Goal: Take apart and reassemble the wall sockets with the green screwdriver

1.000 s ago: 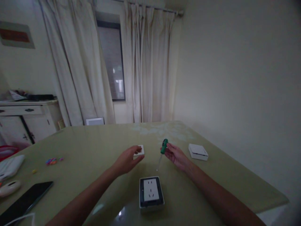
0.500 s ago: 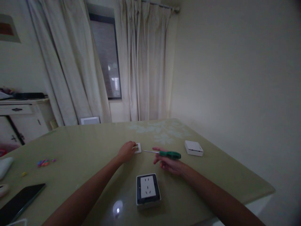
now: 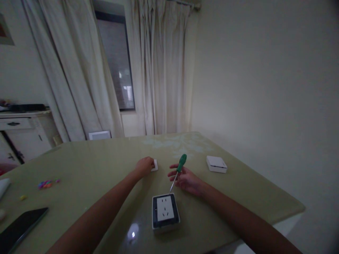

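My left hand (image 3: 145, 166) is closed, its curled fingers on a small white cover frame (image 3: 155, 165) lying on the table; the fingers hide most of the frame. To its right, my right hand (image 3: 186, 179) holds a screwdriver (image 3: 181, 163) with a green handle loosely among its fingers. The handle points up and the metal shaft slants down to the left, its tip by the far edge of a wall socket (image 3: 165, 209). This socket sits in a white box nearer to me, its dark inner frame exposed around the white face. Neither hand touches it.
A white box-shaped piece (image 3: 216, 164) lies at the right near the wall. On the left are a black phone (image 3: 24, 225), small colourful bits (image 3: 45, 184), a yellow bit (image 3: 23, 197) and a white object (image 3: 3, 186) at the picture's edge.
The screwdriver has swung from lying level, tip pointing left, to a steep slant with handle up and tip down towards the socket. My left hand stays at the cover frame, covering more of it.
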The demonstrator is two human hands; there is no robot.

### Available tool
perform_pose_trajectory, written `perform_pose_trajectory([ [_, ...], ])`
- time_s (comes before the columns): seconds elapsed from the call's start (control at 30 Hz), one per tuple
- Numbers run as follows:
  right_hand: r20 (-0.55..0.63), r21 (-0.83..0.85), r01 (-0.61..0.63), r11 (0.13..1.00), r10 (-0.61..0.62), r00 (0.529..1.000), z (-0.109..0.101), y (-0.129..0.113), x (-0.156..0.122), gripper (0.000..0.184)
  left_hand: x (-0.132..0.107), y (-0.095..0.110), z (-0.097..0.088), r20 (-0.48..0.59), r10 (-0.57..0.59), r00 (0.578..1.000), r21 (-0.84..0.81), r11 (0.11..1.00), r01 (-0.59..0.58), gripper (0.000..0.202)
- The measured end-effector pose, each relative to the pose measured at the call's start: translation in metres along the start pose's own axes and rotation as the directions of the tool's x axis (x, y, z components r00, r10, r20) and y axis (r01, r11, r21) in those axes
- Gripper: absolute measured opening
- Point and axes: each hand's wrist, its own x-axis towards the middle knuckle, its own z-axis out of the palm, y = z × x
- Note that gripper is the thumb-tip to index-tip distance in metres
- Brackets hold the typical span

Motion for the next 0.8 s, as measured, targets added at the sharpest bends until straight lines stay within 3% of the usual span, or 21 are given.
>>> perform_pose_trajectory([
  [0.13,0.009,0.059,-0.024,0.998,0.023,1.0,0.003,-0.003,-0.004,0.063,0.001,0.004,-0.003,-0.023,-0.022,0.999,0.0,1.0,0.022,0.032],
  [0.3,-0.093,0.183,0.01,0.983,0.007,0.996,-0.001,-0.012,0.002,0.022,-0.005,0.007,-0.016,-0.117,-0.028,0.993,-0.086,0.996,0.018,0.025],
  [0.43,-0.231,0.232,0.096,0.968,-0.041,0.972,-0.009,-0.021,0.008,0.029,-0.03,0.02,-0.035,-0.197,0.073,0.978,-0.233,0.965,-0.119,0.007],
  [0.57,-0.281,0.243,0.115,0.963,-0.043,0.959,-0.009,-0.029,0.004,0.031,-0.077,0.042,-0.048,-0.215,0.251,0.944,-0.388,0.865,-0.319,0.014],
  [0.63,-0.291,0.234,0.111,0.966,-0.039,0.956,-0.005,-0.03,0.002,0.031,-0.101,0.053,-0.046,-0.23,0.334,0.914,-0.508,0.76,-0.405,0.015],
  [0.73,-0.298,0.21,0.095,0.973,-0.029,0.954,0.002,-0.027,0.0,0.029,-0.126,0.065,-0.034,-0.237,0.38,0.894,-0.653,0.62,-0.436,0.014],
  [0.8,-0.299,0.194,0.091,0.977,-0.029,0.954,0.006,-0.026,-0.001,0.029,-0.134,0.07,-0.024,-0.225,0.4,0.888,-0.665,0.603,-0.44,0.015],
])
